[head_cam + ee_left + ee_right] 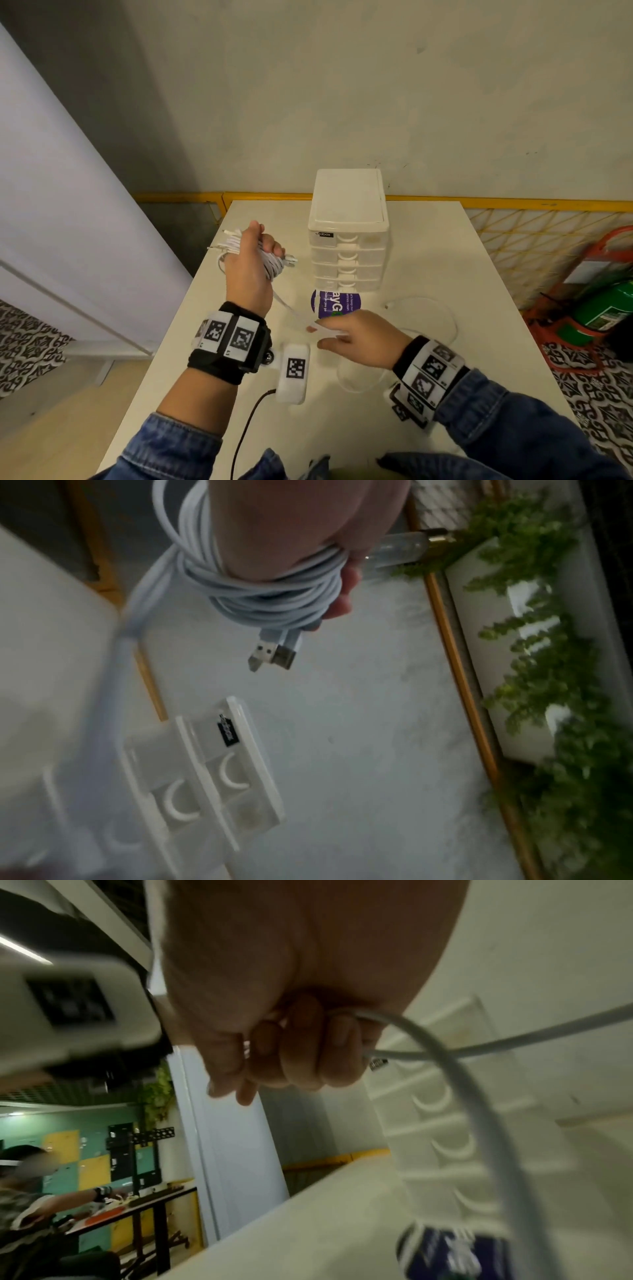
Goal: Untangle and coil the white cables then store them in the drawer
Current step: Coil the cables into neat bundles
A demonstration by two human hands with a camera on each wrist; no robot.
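Note:
My left hand [251, 260] is raised over the table's left side and grips a bundle of coiled white cable [272, 265] wound round the fingers. In the left wrist view the coil [274, 599] wraps the hand, and two USB plugs [274, 653] hang from it. A loose strand [291, 310] runs down from the coil to my right hand [346, 337], which pinches it low over the table. The right wrist view shows curled fingers [298, 1056] holding the cable [445, 1069]. The white drawer unit [347, 236] stands at the table's back, all drawers closed.
A purple and white pouch [337, 303] lies in front of the drawer unit. Another thin white cable [428, 305] loops on the table to the right. A white tagged box with a black cord [294, 371] sits near the front. Yellow mesh fencing [534, 240] borders the right.

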